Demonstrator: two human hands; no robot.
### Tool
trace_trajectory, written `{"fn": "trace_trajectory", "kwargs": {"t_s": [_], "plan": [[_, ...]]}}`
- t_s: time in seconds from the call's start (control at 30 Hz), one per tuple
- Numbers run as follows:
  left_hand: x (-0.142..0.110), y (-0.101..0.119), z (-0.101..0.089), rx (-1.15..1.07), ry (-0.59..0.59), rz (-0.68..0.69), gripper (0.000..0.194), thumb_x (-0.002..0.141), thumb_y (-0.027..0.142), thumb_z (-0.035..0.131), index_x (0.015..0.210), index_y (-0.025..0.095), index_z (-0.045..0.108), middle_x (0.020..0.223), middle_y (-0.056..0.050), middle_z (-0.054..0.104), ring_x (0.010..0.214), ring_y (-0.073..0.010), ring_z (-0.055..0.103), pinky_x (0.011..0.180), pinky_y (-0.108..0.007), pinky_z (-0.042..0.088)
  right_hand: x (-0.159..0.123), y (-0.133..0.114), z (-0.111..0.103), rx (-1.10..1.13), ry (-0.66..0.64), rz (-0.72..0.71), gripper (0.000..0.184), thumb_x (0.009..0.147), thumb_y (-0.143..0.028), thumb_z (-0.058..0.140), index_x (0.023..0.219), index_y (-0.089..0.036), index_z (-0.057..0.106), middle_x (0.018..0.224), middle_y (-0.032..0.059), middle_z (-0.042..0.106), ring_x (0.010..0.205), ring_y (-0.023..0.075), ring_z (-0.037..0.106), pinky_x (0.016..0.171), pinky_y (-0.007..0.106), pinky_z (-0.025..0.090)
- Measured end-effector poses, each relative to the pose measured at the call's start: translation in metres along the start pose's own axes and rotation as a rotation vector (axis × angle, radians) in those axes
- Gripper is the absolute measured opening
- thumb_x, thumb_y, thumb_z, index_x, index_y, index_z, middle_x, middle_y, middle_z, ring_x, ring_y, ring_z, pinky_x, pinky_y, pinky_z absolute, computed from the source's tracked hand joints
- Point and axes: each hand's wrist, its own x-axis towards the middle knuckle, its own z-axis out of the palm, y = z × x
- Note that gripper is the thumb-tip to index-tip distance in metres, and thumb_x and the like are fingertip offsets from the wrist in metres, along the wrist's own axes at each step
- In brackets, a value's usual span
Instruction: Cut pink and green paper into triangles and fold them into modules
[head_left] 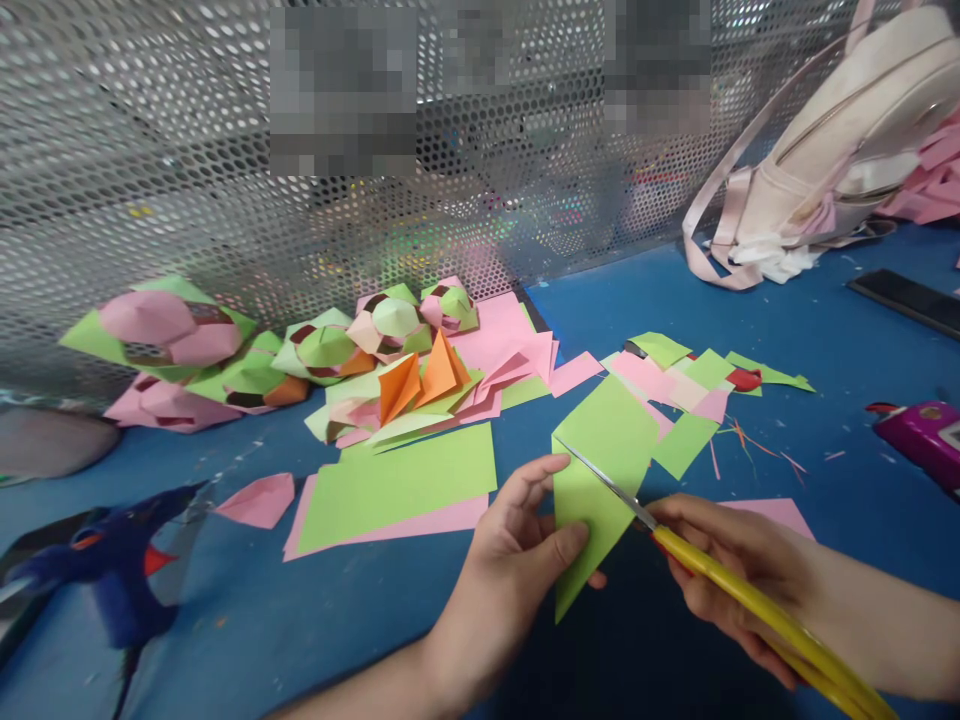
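My left hand (517, 540) pinches a folded light green paper sheet (600, 470) between thumb and fingers at its lower left edge. My right hand (731, 570) is closed around yellow-handled scissors (750, 590). Their thin metal blades lie across the green sheet, pointing up and to the left. The sheet is held just above the blue table (300, 620).
Larger green and pink sheets (397, 485) lie to the left. Folded paper flowers (330, 350) and orange pieces (424, 380) crowd the perforated metal wall (150, 150). Paper scraps (690, 385) lie ahead on the right. A blue glue gun (112, 570), a pink backpack (832, 150) and a magenta device (922, 435) stand around.
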Motion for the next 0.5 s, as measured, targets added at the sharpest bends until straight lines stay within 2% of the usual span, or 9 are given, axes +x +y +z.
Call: {"fn": "trace_trajectory", "kwargs": {"t_s": [0.23,0.3,0.4,0.43,0.5], "plan": [[-0.002,0.001,0.002,-0.011,0.003,-0.015,0.048,0.080,0.020,0.073,0.122,0.026,0.051,0.109,-0.004,0.058,0.069,-0.0097,0.063,0.057,-0.021,0.058,0.004,0.001,-0.006,0.039,-0.020,0.054,0.027,0.076,-0.041,0.070,0.089,-0.023,0.055,0.060,-0.0081,0.038,0.042,0.0050,0.033,0.041,0.018,0.039],[-0.003,0.000,0.002,-0.015,-0.002,-0.013,0.047,0.080,0.019,0.072,0.121,0.026,0.051,0.109,-0.003,0.057,0.070,-0.0098,0.063,0.057,-0.021,0.058,0.011,0.001,-0.011,0.083,-0.044,0.123,0.029,0.077,-0.047,0.067,0.085,-0.022,0.055,0.058,-0.0083,0.037,0.040,0.0054,0.034,0.039,0.019,0.039],[-0.002,-0.003,0.001,0.000,-0.017,-0.004,0.045,0.082,0.019,0.070,0.122,0.027,0.050,0.112,-0.003,0.056,0.072,-0.0099,0.063,0.058,-0.022,0.058,0.018,0.001,-0.016,0.108,-0.106,0.294,0.042,0.081,-0.064,0.054,0.080,-0.022,0.051,0.055,-0.0077,0.037,0.036,0.0076,0.037,0.036,0.023,0.040],[-0.002,-0.004,0.000,0.008,-0.017,0.000,0.045,0.082,0.019,0.069,0.122,0.027,0.050,0.113,-0.004,0.056,0.073,-0.0103,0.063,0.059,-0.022,0.059,0.018,0.001,-0.016,0.060,-0.098,0.287,0.044,0.082,-0.066,0.051,0.080,-0.022,0.051,0.056,-0.0074,0.038,0.036,0.0079,0.038,0.035,0.024,0.040],[0.000,-0.004,-0.002,0.024,-0.010,0.007,0.046,0.082,0.018,0.069,0.123,0.027,0.050,0.116,-0.004,0.054,0.077,-0.0121,0.063,0.058,-0.023,0.059,0.015,0.002,-0.016,-0.092,-0.019,0.147,0.040,0.082,-0.062,0.055,0.084,-0.022,0.052,0.060,-0.0068,0.042,0.038,0.0068,0.038,0.036,0.022,0.038]]}}
